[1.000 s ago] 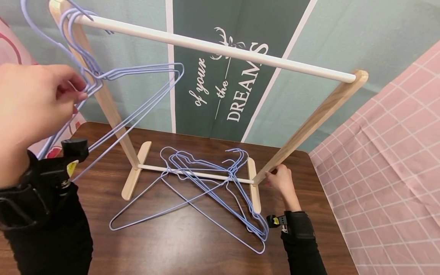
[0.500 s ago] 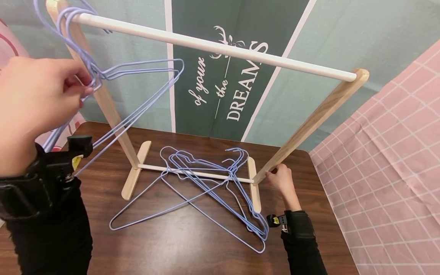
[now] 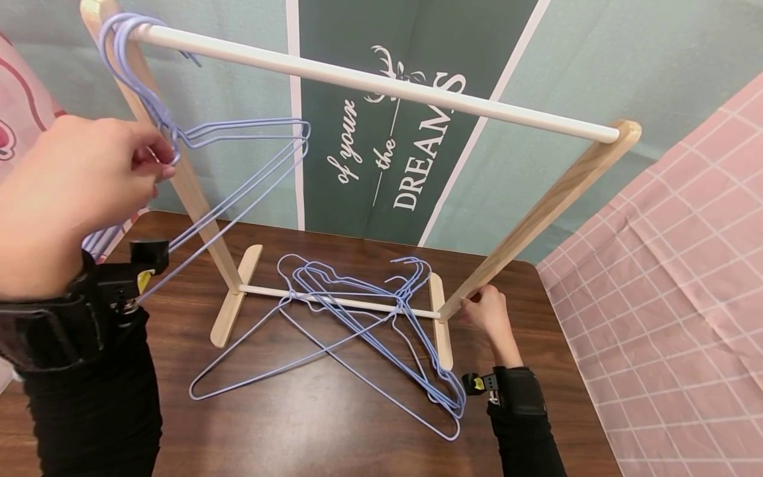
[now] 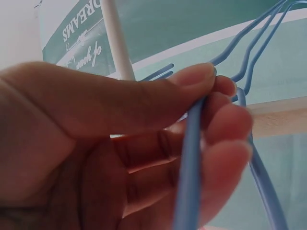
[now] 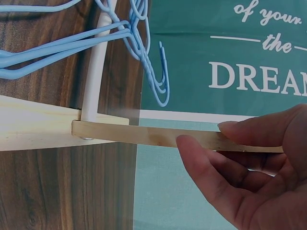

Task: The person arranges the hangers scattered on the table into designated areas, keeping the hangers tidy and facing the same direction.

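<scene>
My left hand point(image 3: 89, 179) pinches the shoulder wire of a blue clothes hanger point(image 4: 190, 167) between thumb and fingers, close to its neck. That hanger is bunched with other blue hangers point(image 3: 152, 99), their hooks over the white top rod point(image 3: 369, 79) at its left end. Part of the bunch is hidden behind my left hand and wrist. Low on the right, my right hand point(image 3: 490, 311) grips the rack's wooden upright point(image 3: 536, 205); in the right wrist view the thumb and fingers lie on either side of the wood point(image 5: 158, 136).
Several more blue hangers point(image 3: 402, 306) lie tangled on the dark wood table point(image 3: 286, 437), across the rack's lower bar point(image 3: 352, 303). A wooden foot point(image 3: 235, 298) supports the left upright. A curtain with lettering point(image 3: 352, 212) hangs behind, and a pink checked cloth point(image 3: 667, 318) at right.
My left hand has moved right and slightly down with the hanger. Its hook, earlier apart from the others at upper left, now sits over the rod among them. My right hand stays put.
</scene>
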`<state>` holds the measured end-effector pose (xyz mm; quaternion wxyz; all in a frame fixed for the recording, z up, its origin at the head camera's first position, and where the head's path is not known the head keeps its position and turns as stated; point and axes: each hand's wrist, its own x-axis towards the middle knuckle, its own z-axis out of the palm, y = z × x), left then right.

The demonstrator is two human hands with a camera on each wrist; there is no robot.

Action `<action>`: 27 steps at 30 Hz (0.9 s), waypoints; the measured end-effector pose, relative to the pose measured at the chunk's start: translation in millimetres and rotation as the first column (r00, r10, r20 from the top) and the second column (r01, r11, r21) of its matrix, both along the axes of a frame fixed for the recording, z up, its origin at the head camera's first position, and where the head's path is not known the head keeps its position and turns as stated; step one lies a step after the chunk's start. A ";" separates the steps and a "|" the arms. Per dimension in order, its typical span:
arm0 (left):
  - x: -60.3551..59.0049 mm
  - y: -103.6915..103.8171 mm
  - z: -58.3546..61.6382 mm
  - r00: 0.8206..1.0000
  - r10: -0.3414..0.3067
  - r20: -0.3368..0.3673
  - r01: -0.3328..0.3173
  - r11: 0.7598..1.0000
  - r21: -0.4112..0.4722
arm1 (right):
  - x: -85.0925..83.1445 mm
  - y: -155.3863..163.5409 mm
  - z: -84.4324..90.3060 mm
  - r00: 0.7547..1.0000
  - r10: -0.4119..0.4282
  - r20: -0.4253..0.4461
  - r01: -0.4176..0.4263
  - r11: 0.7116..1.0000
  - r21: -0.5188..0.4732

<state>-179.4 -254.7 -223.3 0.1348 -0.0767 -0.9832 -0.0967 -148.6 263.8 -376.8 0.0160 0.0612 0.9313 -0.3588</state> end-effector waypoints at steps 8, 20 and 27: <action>12.8 15.8 9.2 0.998 -0.029 -0.054 0.030 1.000 0.006 | 0.4 -0.7 0.5 1.000 -0.004 -0.002 0.004 1.000 -0.011; 22.4 24.3 11.9 0.998 -0.020 -0.059 0.021 0.999 0.028 | 0.9 -0.9 -0.5 1.000 0.002 -0.011 -0.003 1.000 -0.016; 16.5 13.0 2.3 0.996 -0.019 -0.093 0.023 0.999 0.048 | 0.6 -1.3 -0.9 1.000 -0.003 -0.009 0.003 1.000 -0.018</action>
